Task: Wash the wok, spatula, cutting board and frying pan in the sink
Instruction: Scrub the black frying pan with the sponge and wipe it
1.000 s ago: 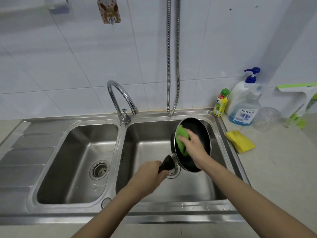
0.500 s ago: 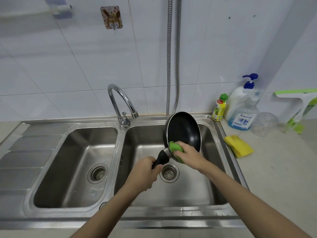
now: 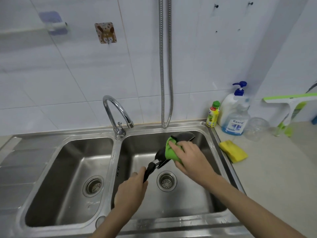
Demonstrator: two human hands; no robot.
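At centre frame, over the right basin of the sink (image 3: 212, 134), the left hand (image 3: 131, 191) clamps the frying pan (image 3: 160, 154) handle while the right hand (image 3: 190, 156), fingers spread, presses a green cloth (image 3: 169, 149) on it. Hard scrubbing could twist the edge-on pan loose, clattering it into the basin.

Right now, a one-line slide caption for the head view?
Left hand holds the frying pan by its handle while right hand presses a green cloth on it.
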